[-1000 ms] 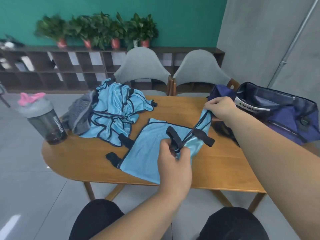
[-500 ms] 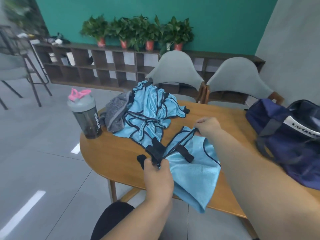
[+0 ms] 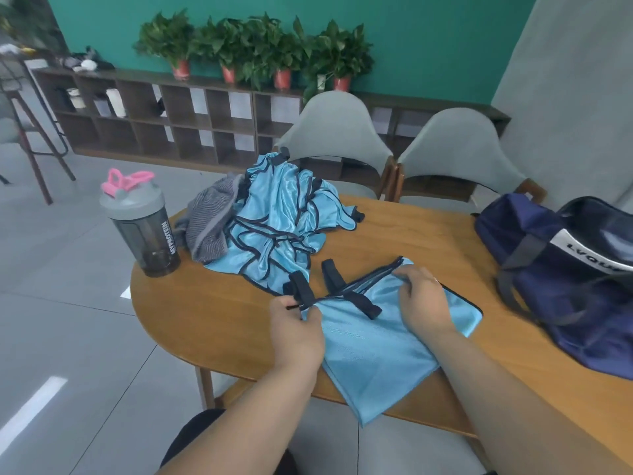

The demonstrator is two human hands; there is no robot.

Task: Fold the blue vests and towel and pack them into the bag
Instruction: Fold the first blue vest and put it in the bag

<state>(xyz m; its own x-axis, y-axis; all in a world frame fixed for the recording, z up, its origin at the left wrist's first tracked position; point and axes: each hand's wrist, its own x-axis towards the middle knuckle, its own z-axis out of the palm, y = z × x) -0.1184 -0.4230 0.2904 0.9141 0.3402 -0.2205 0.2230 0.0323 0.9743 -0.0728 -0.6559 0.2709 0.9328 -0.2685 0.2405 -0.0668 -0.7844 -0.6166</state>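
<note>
One blue vest [image 3: 376,341] is lying flat at the near edge of the surface [image 3: 212,310]; fingers of the left hand [image 3: 294,332] are pinching its dark straps [image 3: 301,286], those of the right hand [image 3: 424,303] gripping its top hem; the bag [image 3: 555,279] is sitting rightward

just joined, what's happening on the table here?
A person is folding a blue vest on the wooden table: the left hand pinches its strap end, the right hand grips its far edge. More blue vests and a grey towel lie heaped unfolded beside a shaker bottle. The navy bag waits on the right.
</note>
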